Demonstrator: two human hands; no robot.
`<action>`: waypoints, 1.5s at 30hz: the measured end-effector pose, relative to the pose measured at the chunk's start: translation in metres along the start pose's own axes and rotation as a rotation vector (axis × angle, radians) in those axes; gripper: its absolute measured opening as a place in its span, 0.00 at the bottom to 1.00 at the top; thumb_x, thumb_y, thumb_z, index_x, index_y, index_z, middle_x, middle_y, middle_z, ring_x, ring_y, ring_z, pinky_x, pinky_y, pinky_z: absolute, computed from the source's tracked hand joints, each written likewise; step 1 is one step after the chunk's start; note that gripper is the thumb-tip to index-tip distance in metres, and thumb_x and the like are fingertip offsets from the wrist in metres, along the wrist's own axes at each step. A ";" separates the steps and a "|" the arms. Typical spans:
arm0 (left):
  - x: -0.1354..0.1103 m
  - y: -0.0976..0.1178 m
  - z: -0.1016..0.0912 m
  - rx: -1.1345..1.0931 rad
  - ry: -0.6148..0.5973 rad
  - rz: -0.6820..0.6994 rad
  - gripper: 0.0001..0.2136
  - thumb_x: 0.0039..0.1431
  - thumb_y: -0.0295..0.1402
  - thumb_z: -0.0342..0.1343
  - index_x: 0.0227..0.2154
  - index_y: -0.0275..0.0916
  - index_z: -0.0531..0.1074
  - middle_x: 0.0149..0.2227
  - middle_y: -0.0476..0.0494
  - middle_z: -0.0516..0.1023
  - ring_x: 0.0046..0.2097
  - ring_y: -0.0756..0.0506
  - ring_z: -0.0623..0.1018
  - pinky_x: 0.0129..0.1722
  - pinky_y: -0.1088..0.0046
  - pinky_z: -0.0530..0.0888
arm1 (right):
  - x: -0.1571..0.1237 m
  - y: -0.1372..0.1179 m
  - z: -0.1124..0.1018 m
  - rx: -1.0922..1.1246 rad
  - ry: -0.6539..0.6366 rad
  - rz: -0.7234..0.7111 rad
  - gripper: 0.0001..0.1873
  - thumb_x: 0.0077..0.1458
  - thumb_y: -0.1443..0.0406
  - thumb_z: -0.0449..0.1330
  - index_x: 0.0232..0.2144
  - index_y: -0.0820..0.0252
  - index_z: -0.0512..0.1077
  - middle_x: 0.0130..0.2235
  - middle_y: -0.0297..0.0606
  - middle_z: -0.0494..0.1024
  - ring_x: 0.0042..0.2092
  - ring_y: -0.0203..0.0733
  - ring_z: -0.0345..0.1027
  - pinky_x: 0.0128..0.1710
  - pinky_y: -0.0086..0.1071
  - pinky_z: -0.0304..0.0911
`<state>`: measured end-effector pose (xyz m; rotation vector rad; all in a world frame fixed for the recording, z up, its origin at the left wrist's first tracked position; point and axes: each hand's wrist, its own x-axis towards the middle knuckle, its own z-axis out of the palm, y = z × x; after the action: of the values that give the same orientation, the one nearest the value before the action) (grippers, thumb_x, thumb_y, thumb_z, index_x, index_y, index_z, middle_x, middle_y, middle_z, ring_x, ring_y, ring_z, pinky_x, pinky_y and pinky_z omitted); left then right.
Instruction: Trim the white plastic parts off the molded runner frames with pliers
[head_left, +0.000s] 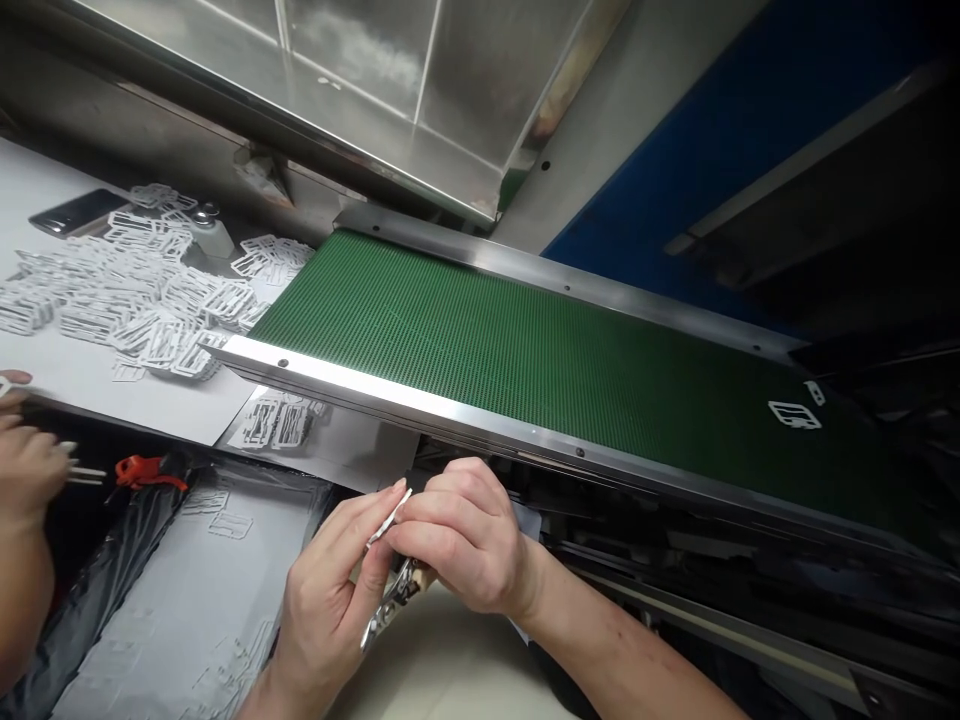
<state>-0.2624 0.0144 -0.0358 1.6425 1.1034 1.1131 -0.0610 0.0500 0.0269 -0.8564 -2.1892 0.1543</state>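
Note:
A small white plastic frame (pixel 386 524), seen nearly edge-on, is pinched between the fingers of my left hand (pixel 322 590). My right hand (pixel 463 535) grips the same piece from the other side, its fingers curled. Just below the fingers shows a shiny metal tool (pixel 388 605); whether a hand holds it or it lies behind them, I cannot tell. Two more white pieces rest on the green conveyor belt (pixel 450 330), one of them a rectangular frame (pixel 793 415).
Heaped white frames (pixel 127 285) cover the table at left, near a phone (pixel 79 212) and a pump bottle (pixel 212 232). A co-worker's hand (pixel 30 470) is beside orange-handled cutters (pixel 150 472). A lined box (pixel 187 590) holds frames. The conveyor's metal rail (pixel 420 405) runs beyond my hands.

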 end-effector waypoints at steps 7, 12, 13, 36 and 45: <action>-0.005 -0.005 0.005 -0.142 0.015 -0.165 0.18 0.78 0.33 0.55 0.63 0.57 0.79 0.61 0.50 0.85 0.61 0.46 0.82 0.62 0.77 0.76 | -0.005 0.000 0.008 0.226 0.073 0.242 0.09 0.73 0.68 0.57 0.51 0.54 0.73 0.42 0.40 0.82 0.42 0.44 0.76 0.42 0.39 0.71; -0.013 -0.014 0.009 -0.411 0.036 -0.350 0.16 0.80 0.37 0.51 0.60 0.51 0.81 0.63 0.43 0.81 0.62 0.40 0.81 0.61 0.67 0.81 | -0.016 -0.002 0.000 0.407 0.037 0.473 0.05 0.72 0.68 0.61 0.48 0.56 0.75 0.40 0.39 0.82 0.41 0.43 0.75 0.42 0.39 0.74; -0.014 -0.015 0.009 -0.448 0.043 -0.358 0.16 0.80 0.38 0.51 0.59 0.50 0.82 0.62 0.42 0.81 0.62 0.39 0.81 0.61 0.66 0.82 | -0.017 -0.002 -0.002 0.398 0.007 0.488 0.05 0.72 0.68 0.63 0.48 0.56 0.76 0.39 0.39 0.82 0.40 0.42 0.75 0.42 0.38 0.73; 0.016 0.009 0.009 -0.999 0.058 -0.741 0.18 0.53 0.39 0.81 0.43 0.41 0.83 0.36 0.44 0.88 0.30 0.48 0.83 0.31 0.71 0.83 | -0.034 -0.023 -0.014 1.519 -0.437 1.290 0.29 0.65 0.42 0.69 0.49 0.59 0.71 0.41 0.43 0.84 0.33 0.38 0.77 0.40 0.33 0.71; 0.012 -0.003 0.014 -0.711 0.077 -0.636 0.15 0.54 0.42 0.81 0.34 0.40 0.84 0.34 0.46 0.88 0.35 0.50 0.83 0.38 0.80 0.79 | -0.025 -0.032 -0.030 0.871 -0.214 1.183 0.08 0.63 0.61 0.71 0.39 0.59 0.79 0.32 0.29 0.73 0.32 0.34 0.61 0.33 0.28 0.59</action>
<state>-0.2469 0.0245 -0.0396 0.6335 1.0070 0.9743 -0.0448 0.0051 0.0443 -1.4662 -1.2352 1.6577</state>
